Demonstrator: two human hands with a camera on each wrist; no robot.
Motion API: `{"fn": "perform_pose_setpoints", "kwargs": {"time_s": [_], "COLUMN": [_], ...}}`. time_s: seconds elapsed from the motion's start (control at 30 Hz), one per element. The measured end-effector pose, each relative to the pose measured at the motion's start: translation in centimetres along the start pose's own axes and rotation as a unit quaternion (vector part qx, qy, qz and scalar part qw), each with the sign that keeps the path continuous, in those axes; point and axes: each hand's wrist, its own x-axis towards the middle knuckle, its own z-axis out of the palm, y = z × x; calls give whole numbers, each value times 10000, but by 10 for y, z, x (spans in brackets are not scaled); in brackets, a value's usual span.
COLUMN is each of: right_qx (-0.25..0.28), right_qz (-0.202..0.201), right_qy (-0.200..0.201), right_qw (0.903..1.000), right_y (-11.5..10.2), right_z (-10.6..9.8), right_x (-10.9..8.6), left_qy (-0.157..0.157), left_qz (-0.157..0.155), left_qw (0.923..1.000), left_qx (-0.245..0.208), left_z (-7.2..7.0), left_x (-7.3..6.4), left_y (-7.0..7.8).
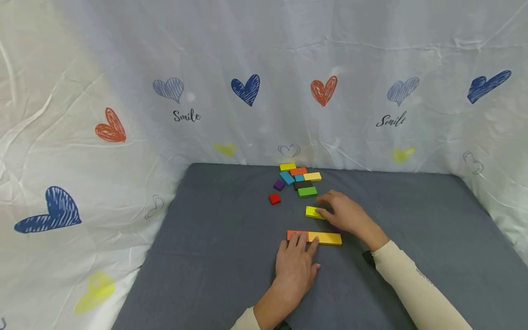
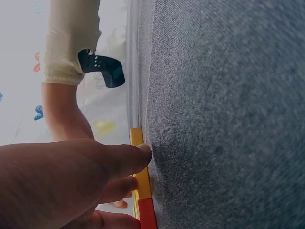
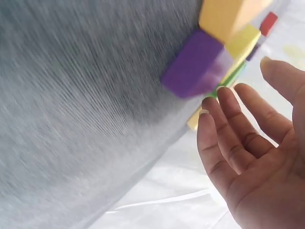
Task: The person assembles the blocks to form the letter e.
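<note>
My left hand (image 1: 294, 268) rests its fingertips on the near side of two blocks set end to end, an orange-red block (image 1: 290, 235) and a longer yellow-orange block (image 1: 330, 239). Just beyond them lies a bright yellow block (image 1: 312, 212). Over its right end my right hand (image 1: 348, 215) hovers with thumb and fingers apart. In the right wrist view those fingers are loosely bent with nothing between them. A purple block (image 3: 193, 64) sits beside the yellow ones in that view; from the head it is mostly hidden under the right hand.
Farther back on the grey cloth (image 1: 214, 238) is a loose cluster of several coloured blocks, with a green block (image 1: 307, 192) at its front. A red block (image 1: 274, 198) lies apart to the left. A white printed curtain (image 1: 284, 123) hangs behind the table.
</note>
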Motion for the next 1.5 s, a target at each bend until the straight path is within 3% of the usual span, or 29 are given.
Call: {"fn": "perform_pose_setpoints", "kwargs": {"time_s": [0.2,0.53,0.83,1.1,1.5], "right_qx": [29,-74,-179,-361,-652], "right_qz": [-14,-171,-377,-516,-277], "right_qy": [124,-84,-368,-308,-611], "right_qw": [9999,9998,9984,9975,9956], "right_y": [5,12,14,13,7], "right_z": [-13,-14,-6,-6,-8], "right_x": [17,43,55,65,77], "left_qy": [32,8,-167,-17,-63], "left_qz": [-31,-58,14,-3,-49], "left_qw": [10000,10000,9999,10000,9999], "left_qx": [40,19,10,14,95], "left_z": [1,3,4,2,3], "left_x": [1,0,0,0,1], "left_y": [0,1,0,1,1]}}
